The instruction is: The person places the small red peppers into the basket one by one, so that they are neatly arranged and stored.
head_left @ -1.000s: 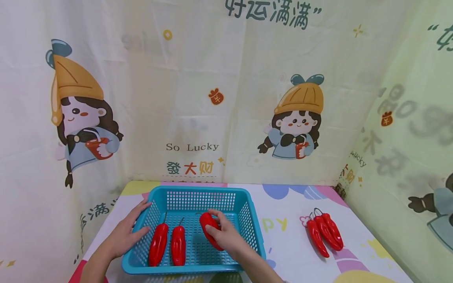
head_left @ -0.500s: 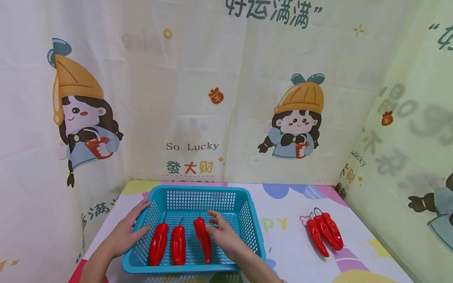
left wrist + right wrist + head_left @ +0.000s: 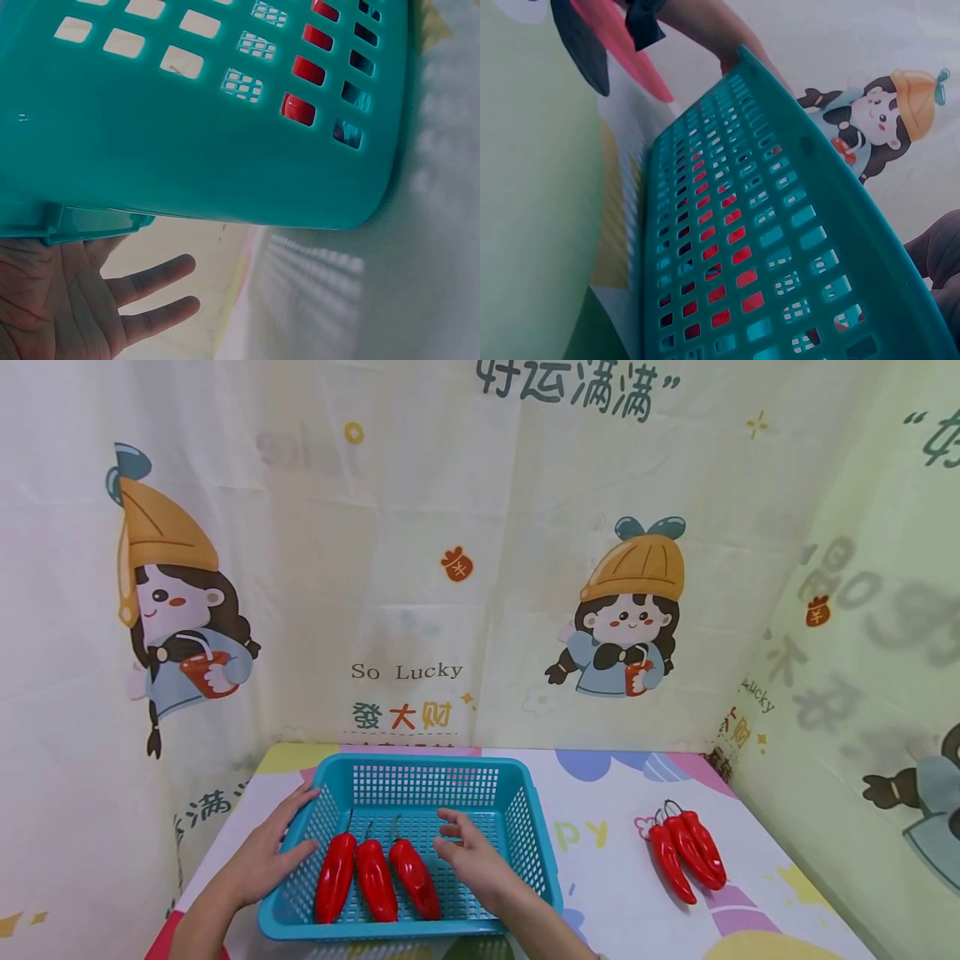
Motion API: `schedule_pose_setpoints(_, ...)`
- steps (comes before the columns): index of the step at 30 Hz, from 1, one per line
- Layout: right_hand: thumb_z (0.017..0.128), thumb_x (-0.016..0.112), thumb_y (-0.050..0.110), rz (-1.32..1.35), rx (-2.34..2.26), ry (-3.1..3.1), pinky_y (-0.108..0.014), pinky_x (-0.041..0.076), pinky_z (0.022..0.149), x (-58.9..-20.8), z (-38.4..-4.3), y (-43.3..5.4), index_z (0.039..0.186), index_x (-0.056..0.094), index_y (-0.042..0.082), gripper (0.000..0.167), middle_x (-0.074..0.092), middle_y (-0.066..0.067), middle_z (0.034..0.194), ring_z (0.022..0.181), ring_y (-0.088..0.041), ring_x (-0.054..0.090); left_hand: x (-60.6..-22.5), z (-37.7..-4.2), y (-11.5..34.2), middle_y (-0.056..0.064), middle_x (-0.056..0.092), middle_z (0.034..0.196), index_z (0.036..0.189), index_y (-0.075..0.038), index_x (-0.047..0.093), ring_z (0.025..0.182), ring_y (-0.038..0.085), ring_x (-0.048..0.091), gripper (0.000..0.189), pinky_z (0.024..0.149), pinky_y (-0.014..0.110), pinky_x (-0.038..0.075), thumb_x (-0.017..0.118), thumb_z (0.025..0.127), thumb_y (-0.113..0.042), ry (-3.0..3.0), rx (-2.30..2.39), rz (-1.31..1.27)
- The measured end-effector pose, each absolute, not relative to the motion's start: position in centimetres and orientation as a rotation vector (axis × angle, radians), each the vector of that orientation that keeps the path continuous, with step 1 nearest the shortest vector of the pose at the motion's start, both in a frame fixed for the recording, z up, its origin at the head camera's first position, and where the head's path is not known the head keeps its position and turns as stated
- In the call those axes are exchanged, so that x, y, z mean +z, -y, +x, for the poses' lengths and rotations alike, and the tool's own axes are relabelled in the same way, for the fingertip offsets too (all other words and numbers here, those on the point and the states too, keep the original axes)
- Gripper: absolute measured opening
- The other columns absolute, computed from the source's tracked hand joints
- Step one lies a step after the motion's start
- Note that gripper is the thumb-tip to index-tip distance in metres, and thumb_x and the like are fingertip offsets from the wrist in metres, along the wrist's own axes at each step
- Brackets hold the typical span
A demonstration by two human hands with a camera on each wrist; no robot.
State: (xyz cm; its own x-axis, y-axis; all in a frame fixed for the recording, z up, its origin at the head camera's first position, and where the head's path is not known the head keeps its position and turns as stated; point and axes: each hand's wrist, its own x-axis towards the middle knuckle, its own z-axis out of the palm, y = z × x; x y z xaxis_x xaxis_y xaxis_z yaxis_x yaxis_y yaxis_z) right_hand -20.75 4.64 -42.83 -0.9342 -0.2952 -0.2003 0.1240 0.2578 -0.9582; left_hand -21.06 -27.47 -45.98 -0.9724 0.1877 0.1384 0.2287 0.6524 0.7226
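In the head view, a blue plastic basket [image 3: 390, 931] holds three glossy red chili peppers, side by side with stems toward the back: a left one [image 3: 335, 878], a middle one [image 3: 376, 881] and a right one [image 3: 415, 878]. My left hand [image 3: 262, 858] rests on the basket's left rim; two straight fingers [image 3: 161, 319] show outside it in the left wrist view. Above the basket's right half hovers my right hand [image 3: 474, 862], its fingers loosely bent and holding nothing, just right of the nearest pepper. The right wrist view catches it partly at the edge.
Three more red chili peppers [image 3: 686, 852] lie bunched on the table to the right of the basket. A patterned cloth [image 3: 630, 860] covers the table. Printed curtains [image 3: 420, 610] hang behind and along both sides.
My right hand has let go of a chili pepper in the basket and drawn slightly aside. That pepper and the middle one have shifted or tilted leftward. My left hand has stayed put.
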Motion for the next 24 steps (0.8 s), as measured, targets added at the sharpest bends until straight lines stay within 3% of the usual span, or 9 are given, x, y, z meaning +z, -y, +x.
schedule_pose_setpoints(24,0.104,0.059,0.025,-0.221,-1.748,-2.343,-0.061,0.053,0.098,-42.1,-20.5,-6.1,0.152,0.042,0.015,0.051,0.047,-0.018,0.149,0.132,-0.042,0.048,-45.9,-21.0,27.4,0.027,0.023,0.163,0.157,-0.011,0.033,0.139,0.058,0.032,0.081,0.083,0.061,0.059,0.075,0.089,-0.022,2.797,-1.239,-0.358)
